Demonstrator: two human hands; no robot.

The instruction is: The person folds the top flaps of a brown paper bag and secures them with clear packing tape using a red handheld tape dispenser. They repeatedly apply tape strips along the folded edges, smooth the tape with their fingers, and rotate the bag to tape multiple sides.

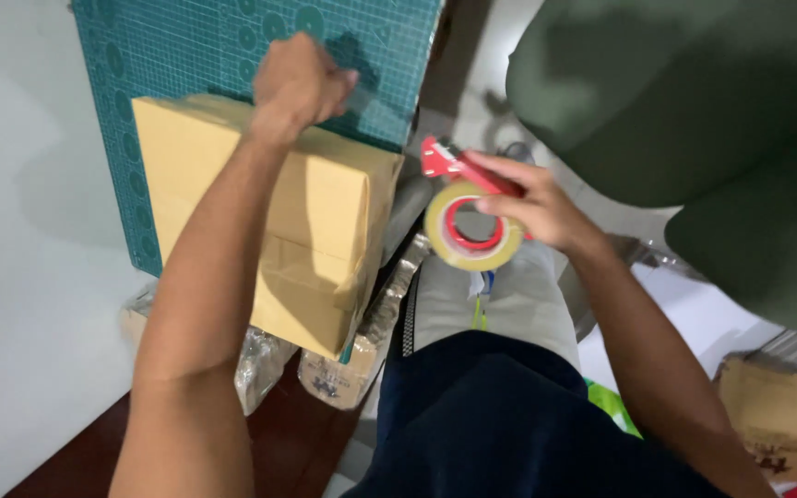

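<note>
At the far left lay a pale, smooth white tabletop (20, 304), and on it a teal cutting mat (196, 46) printed with a fine grid and circles. One plain brown cardboard box (325, 212) sat on the mat, matte and sharp-edged, its near end hanging past the table edge toward the person. The left hand (299, 81) was curled into a closed fist at the far top edge of the box, pressing on or just above the cardboard; whether anything was pinched inside the fist could not be told. Below the box, two crinkled clear plastic packets (348, 369) rested against a dark reddish floor. Further right, the right hand (532, 207) was wrapped around the red handle of a single tape dispenser (458, 175), fingers closed firmly on it, holding it in the air just beside the box's right side and apart from it. The dispenser carried one round roll of yellowish tape (472, 235) on a red hub. Beneath it showed the person's light grey and dark navy clothing (500, 406). At the right stood a rounded dark green seat (694, 101), and low in the corner one crumpled brown cardboard piece (777, 415).
</note>
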